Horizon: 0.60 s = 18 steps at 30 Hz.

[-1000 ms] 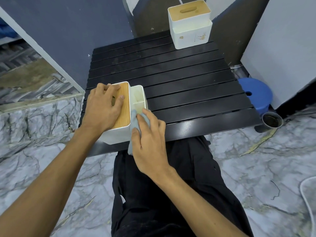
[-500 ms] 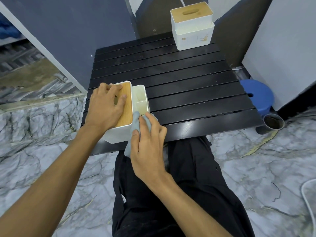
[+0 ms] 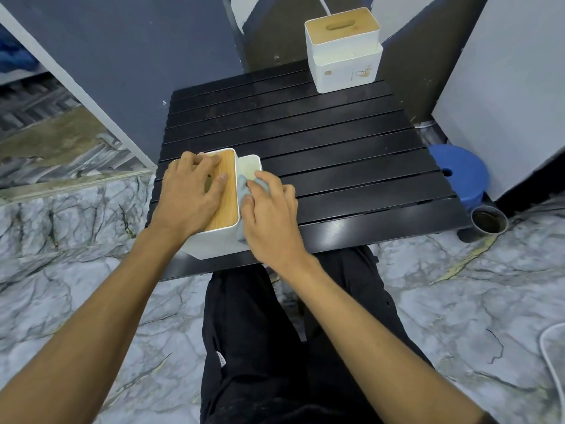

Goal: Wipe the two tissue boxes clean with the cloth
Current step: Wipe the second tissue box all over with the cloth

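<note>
Two, white, wood-lidded: far box point(image 3: 345, 71), near box point(image 3: 214, 244) under flat left hand point(image 3: 186, 197); right grip point(image 3: 272, 218) round cloth point(image 3: 243, 192).

1. The near tissue box point(image 3: 214, 243), at the worktop's front-left corner, is white, with tan wood grain on top.
2. The far tissue box point(image 3: 342, 71), at the back-right corner, is white with the same tan wood top and small gold-brown prints on its front.
3. The cloth point(image 3: 243, 191) is pale blue-grey.
4. The worktop point(image 3: 336, 154) is glossy black, lined in parallel slats.
5. The floor point(image 3: 458, 301) is grey-white marble with dark veins and yellowish streaks.
6. The stool point(image 3: 458, 169) off the right edge is bright blue.
7. The trousers point(image 3: 260, 347) are black.
8. The wall point(image 3: 137, 56) behind is dark slate blue.
</note>
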### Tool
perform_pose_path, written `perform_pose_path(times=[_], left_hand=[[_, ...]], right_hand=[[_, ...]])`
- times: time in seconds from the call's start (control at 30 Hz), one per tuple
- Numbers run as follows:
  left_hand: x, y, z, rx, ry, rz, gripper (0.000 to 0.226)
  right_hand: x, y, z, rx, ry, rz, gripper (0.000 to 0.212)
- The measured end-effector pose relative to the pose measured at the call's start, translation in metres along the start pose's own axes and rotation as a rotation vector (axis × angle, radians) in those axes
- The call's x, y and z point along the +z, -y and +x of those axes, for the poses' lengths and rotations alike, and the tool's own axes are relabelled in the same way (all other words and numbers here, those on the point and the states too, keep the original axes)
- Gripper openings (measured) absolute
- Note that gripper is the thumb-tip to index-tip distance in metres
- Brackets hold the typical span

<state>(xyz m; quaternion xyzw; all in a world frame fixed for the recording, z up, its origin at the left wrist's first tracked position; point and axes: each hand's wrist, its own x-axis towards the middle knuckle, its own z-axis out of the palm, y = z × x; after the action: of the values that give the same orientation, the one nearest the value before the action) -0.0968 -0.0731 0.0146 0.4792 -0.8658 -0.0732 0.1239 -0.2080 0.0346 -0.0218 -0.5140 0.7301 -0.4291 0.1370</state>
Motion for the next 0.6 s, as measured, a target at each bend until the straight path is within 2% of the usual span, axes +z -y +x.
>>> perform_pose_path(times=[0.17, 0.3, 0.47, 0.6], left_hand=[[0.001, -0.002, 0.0, -0.017, -0.021, -0.004, 0.056], [0.001, -0.001, 0.0, -0.013, -0.012, -0.001, 0.057], [0.0, -0.001, -0.001, -0.004, 0.001, -0.009, 0.057], [-0.001, -0.003, -0.001, -0.017, -0.012, -0.004, 0.056]], right_hand=[[0.0, -0.005, -0.006, -0.063, 0.041, 0.039, 0.062], [-0.001, -0.001, -0.024, -0.048, 0.025, 0.064, 0.06], [0.005, -0.005, 0.009, -0.038, 0.027, 0.01, 0.06], [0.0, -0.005, 0.006, -0.061, 0.033, 0.022, 0.041]])
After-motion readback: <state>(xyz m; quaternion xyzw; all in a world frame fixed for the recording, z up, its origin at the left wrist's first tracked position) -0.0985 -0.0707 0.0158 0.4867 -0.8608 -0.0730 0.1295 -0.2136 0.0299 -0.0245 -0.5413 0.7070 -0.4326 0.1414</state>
